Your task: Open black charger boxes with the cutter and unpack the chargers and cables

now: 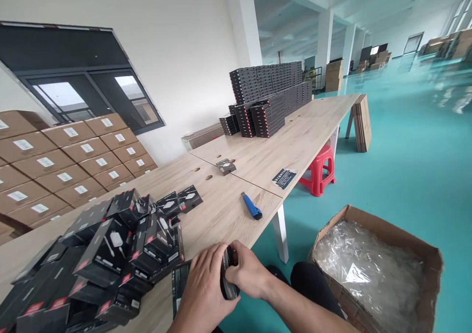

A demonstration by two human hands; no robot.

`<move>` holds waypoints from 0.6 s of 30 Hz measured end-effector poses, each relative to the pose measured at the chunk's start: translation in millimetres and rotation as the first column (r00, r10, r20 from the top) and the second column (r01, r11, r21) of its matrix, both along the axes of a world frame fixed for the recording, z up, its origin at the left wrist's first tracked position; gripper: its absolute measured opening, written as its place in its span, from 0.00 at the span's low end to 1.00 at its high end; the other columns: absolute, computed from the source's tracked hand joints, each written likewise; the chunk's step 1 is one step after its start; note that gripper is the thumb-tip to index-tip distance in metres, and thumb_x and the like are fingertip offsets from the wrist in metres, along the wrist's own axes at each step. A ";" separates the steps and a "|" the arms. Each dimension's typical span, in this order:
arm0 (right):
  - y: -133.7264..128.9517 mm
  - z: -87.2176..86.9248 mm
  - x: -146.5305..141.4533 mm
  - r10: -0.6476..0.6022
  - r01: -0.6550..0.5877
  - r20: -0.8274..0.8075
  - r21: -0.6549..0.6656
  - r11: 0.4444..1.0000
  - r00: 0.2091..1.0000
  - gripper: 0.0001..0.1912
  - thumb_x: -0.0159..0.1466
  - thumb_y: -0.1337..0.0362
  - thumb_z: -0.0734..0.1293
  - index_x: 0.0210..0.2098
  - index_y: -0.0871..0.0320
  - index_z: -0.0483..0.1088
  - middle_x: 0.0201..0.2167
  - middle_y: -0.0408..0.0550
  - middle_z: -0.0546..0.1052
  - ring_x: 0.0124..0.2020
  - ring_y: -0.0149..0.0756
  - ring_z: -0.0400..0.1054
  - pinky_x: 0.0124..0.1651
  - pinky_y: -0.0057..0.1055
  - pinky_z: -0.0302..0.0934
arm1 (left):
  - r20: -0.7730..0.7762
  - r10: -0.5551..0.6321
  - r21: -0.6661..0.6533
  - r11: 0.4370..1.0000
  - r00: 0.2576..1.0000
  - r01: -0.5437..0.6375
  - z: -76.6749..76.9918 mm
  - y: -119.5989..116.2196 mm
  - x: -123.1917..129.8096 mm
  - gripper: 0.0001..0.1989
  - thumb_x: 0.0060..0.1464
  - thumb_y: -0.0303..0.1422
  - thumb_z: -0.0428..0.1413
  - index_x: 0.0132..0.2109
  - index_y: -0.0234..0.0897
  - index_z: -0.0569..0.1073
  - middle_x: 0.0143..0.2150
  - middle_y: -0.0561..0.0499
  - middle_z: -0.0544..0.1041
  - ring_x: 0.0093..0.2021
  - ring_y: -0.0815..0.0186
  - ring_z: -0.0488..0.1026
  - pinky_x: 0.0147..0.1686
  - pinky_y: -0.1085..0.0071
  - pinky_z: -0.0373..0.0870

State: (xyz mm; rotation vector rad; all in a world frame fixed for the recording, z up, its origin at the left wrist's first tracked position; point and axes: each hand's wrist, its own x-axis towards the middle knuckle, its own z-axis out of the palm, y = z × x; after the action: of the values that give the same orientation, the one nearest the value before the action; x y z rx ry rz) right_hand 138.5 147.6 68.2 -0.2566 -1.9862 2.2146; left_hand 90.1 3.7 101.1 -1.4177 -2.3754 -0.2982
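Fingers [217, 260] of the left hand [202, 291] and right hand [248, 274] grip a dark rounded object [228, 289], beside heaped black boxes [110, 254] on the tabletop [221, 220], near a blue box cutter [251, 206].

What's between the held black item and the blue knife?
Only bare tabletop, in the head view: nothing lies between the black item and the blue knife.

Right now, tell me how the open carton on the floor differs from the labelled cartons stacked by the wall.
The open carton shows clear plastic inside; the labelled cartons are closed. They carry white labels, while no label shows on the open carton. They stand stacked in rows; it stands alone. All are brown cardboard.
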 end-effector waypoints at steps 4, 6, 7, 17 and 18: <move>-7.0 1.1 -9.0 -0.060 0.058 -0.030 -0.055 0.997 0.998 0.14 0.41 0.71 0.59 0.29 0.56 0.64 0.24 0.39 0.66 0.29 0.34 0.62 0.29 0.29 0.54 | 0.054 0.039 -0.007 0.999 0.998 -0.039 5.7 -5.5 -3.6 0.42 0.40 0.29 0.63 0.63 0.44 0.58 0.57 0.44 0.75 0.57 0.48 0.73 0.56 0.50 0.68; -7.3 -0.4 -13.3 -0.028 0.024 -0.028 -0.131 0.991 0.999 0.12 0.42 0.70 0.59 0.27 0.55 0.63 0.22 0.38 0.64 0.27 0.33 0.62 0.27 0.29 0.54 | 0.138 0.080 -0.014 0.997 0.987 -0.079 8.5 -10.8 -4.8 0.44 0.38 0.31 0.65 0.63 0.47 0.57 0.58 0.46 0.74 0.57 0.49 0.72 0.57 0.52 0.68; -6.6 -1.7 -15.1 0.003 -0.008 -0.031 -0.157 0.988 1.000 0.12 0.42 0.70 0.58 0.28 0.56 0.64 0.22 0.39 0.64 0.26 0.33 0.62 0.27 0.29 0.56 | 0.170 0.100 -0.018 0.995 0.980 -0.099 8.8 -13.7 -5.6 0.45 0.38 0.31 0.66 0.63 0.48 0.57 0.59 0.47 0.74 0.58 0.49 0.72 0.57 0.52 0.69; -2.8 -8.2 -14.1 0.069 0.258 -0.447 0.630 0.733 0.892 0.17 0.69 0.70 0.57 0.48 0.53 0.75 0.65 0.56 0.64 0.68 0.54 0.53 0.63 0.56 0.56 | -0.095 0.307 0.114 0.948 0.947 -0.296 -6.2 -21.0 -14.2 0.38 0.47 0.36 0.62 0.63 0.37 0.57 0.55 0.38 0.74 0.56 0.46 0.73 0.55 0.52 0.66; -6.7 -7.1 -14.2 0.073 0.221 -0.396 0.647 0.730 0.916 0.17 0.70 0.69 0.57 0.49 0.53 0.75 0.67 0.56 0.61 0.70 0.55 0.49 0.65 0.58 0.53 | -0.132 0.328 0.137 0.941 0.936 -0.310 -5.9 -19.5 -14.7 0.36 0.48 0.36 0.61 0.63 0.36 0.57 0.55 0.37 0.74 0.56 0.45 0.73 0.55 0.52 0.65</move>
State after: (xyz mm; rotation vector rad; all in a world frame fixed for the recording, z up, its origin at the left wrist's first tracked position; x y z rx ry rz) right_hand 124.4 140.9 61.1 0.1962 -2.3040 1.1974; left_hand 75.4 -15.8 95.3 -0.9463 -2.3706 -0.2241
